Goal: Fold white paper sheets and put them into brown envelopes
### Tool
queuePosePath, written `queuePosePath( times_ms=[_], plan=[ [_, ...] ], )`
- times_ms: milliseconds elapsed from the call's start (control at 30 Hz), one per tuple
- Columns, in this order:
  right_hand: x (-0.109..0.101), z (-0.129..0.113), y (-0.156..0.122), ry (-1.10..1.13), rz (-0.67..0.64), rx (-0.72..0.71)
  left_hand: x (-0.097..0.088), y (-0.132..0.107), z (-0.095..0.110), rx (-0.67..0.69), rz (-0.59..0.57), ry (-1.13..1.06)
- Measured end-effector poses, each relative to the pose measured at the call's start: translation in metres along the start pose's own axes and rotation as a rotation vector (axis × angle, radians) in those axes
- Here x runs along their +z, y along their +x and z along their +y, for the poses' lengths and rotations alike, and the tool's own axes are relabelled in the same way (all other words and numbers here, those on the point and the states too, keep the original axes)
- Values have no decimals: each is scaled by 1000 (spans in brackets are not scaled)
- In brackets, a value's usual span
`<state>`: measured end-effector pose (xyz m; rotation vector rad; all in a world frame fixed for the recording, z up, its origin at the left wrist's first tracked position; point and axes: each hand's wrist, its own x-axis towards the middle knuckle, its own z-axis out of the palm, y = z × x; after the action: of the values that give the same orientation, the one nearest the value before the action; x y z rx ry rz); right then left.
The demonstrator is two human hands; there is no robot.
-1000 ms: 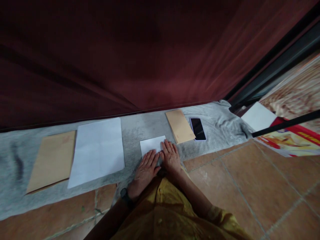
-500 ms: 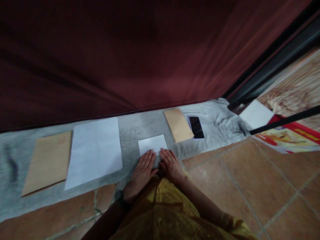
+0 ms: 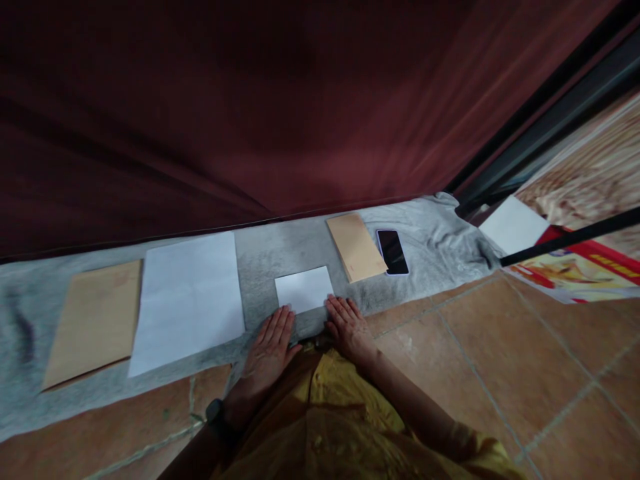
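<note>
A small folded white paper [image 3: 304, 289] lies on a grey cloth [image 3: 280, 250] spread along the floor. My left hand [image 3: 269, 345] rests flat just below its left corner, fingers stretched out and holding nothing. My right hand [image 3: 349, 323] lies flat at its lower right corner, fingers apart and empty. A dark watch [image 3: 217, 413] is on my left wrist. My yellow garment [image 3: 325, 420] fills the bottom of the view.
On the cloth lie a large white sheet [image 3: 189, 298], a big brown envelope [image 3: 93, 320] at the left, a smaller brown envelope [image 3: 356, 247] and a black phone [image 3: 393, 252]. A dark red curtain [image 3: 250, 100] hangs behind. Tiled floor [image 3: 500, 360] spreads to the right, with printed cardboard [image 3: 575, 273].
Both hands have slid back off the small white paper toward me and moved apart. The paper now lies fully uncovered.
</note>
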<state>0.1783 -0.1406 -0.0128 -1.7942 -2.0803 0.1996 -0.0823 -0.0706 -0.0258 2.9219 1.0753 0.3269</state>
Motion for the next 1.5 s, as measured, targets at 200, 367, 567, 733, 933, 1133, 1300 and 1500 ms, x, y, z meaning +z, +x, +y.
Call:
queuePosePath(
  times_ms=[200, 367, 567, 733, 933, 1133, 1300, 1500],
  plan=[
    [-4, -1, 1, 20, -1, 11, -5, 2, 2, -13, -16, 21],
    [-12, -1, 18, 42, 41, 66, -5, 3, 2, -5, -24, 41],
    [-2, -16, 57, 73, 31, 7, -7, 4, 2, 7, -42, 74],
    [13, -13, 67, 7, 40, 80, -11, 5, 3, -9, -21, 48],
    [18, -9, 67, -37, 57, 147, -24, 35, 3, -135, -50, -17],
    [18, -9, 70, -37, 54, 154, -8, 71, -5, -209, 32, -41],
    [20, -4, 82, -53, 62, 157, 8, 71, -9, -222, 33, -20],
    [29, -1, 88, -108, 124, 152, 10, 68, -11, -252, 67, -5]
  ],
)
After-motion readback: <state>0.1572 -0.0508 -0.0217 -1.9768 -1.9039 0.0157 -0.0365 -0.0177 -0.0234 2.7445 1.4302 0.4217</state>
